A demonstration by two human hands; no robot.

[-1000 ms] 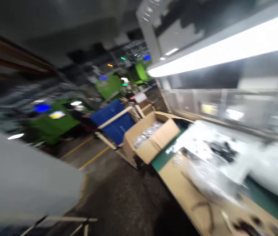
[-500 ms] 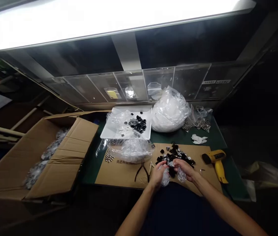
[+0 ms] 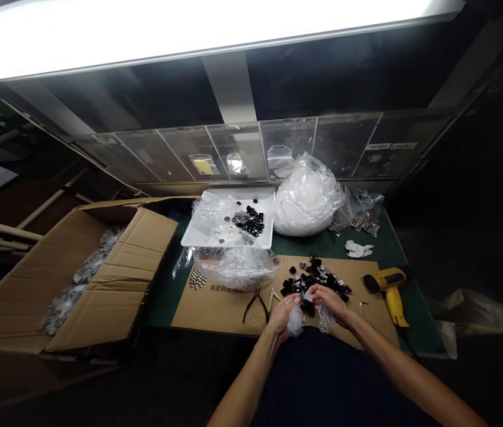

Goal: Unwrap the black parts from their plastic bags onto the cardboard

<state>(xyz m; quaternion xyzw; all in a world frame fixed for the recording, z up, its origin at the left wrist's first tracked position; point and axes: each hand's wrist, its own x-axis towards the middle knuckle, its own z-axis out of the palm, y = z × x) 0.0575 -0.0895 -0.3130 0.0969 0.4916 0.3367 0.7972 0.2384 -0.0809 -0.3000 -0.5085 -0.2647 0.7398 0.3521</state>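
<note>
My left hand (image 3: 282, 315) is closed on a crumpled clear plastic bag (image 3: 295, 321) at the front edge of the cardboard sheet (image 3: 225, 311). Opposite it, my right hand (image 3: 330, 301) pinches more clear plastic (image 3: 325, 320), which hangs below the fingers. Whether both hands hold one bag or two, I cannot tell. Between and behind them lies a pile of small black parts (image 3: 318, 276), some with metal pieces. To the left of my left hand rest dark-handled pliers (image 3: 256, 305). A small hex key (image 3: 362, 307) lies right of my right hand.
A yellow heat gun (image 3: 391, 290) lies at the right. Behind are a white tray (image 3: 267, 237) with black parts, a large plastic bag (image 3: 307, 204) and a white glove (image 3: 359, 249). Metal balls (image 3: 197, 278) sit at left, near an open carton (image 3: 113, 296) of wrapped items.
Both hands stay close together with the plastic, shifting only slightly. The whole view has tilted a little, moving the bench slightly upward in the picture.
</note>
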